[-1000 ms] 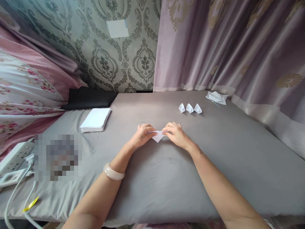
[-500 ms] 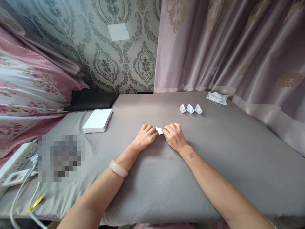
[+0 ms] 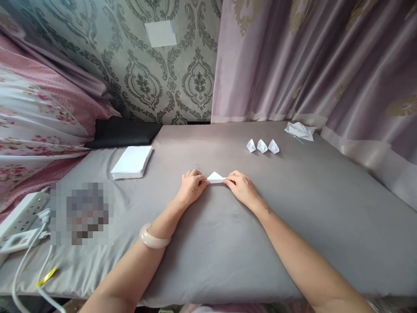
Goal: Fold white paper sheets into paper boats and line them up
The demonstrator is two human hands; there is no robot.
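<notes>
Between my hands is a small white folded paper boat [image 3: 215,178], its pointed peak upward and a straight band along its lower edge. My left hand [image 3: 193,186] pinches the boat's left end between thumb and fingers. At the opposite end, my right hand [image 3: 240,186] pinches the right tip in the same way. Further back to the right stand three small folded white paper boats in a row: a left one [image 3: 251,146], a middle one [image 3: 262,146] and a right one [image 3: 273,147].
A stack of white paper [image 3: 132,162] lies to the left, with a folded black cloth [image 3: 124,132] behind it. Crumpled white paper [image 3: 300,130] rests at the back right. A power strip [image 3: 24,213] with cables sits at the left edge, near a yellow strip [image 3: 47,276].
My hands have moved apart, and more of the folded paper shows between them, with its peak and lower band visible. The camera view has shifted slightly.
</notes>
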